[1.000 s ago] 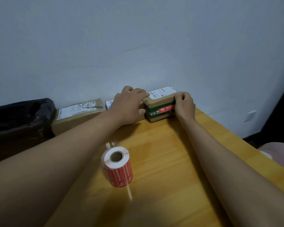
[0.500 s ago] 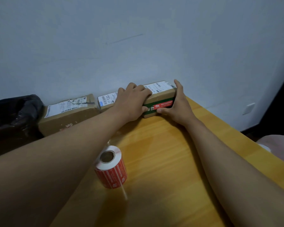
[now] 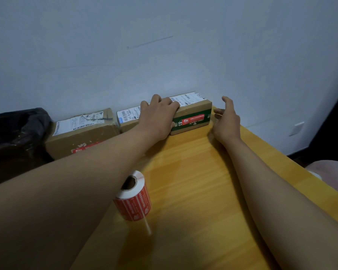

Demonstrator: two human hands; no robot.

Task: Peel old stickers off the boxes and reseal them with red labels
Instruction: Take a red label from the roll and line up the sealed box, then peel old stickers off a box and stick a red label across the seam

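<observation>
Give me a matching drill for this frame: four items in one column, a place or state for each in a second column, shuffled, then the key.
Items
1. left hand
2. right hand
3. label roll
4. black bag

Places or states
A. far left, beside the row of boxes
B. open, off the right end of the green-banded box, not gripping it
C. resting on top of the green-banded box
D. on the wooden table, nearer the camera than the boxes

Pairs: 1-C, 2-B, 3-D, 4-A
</observation>
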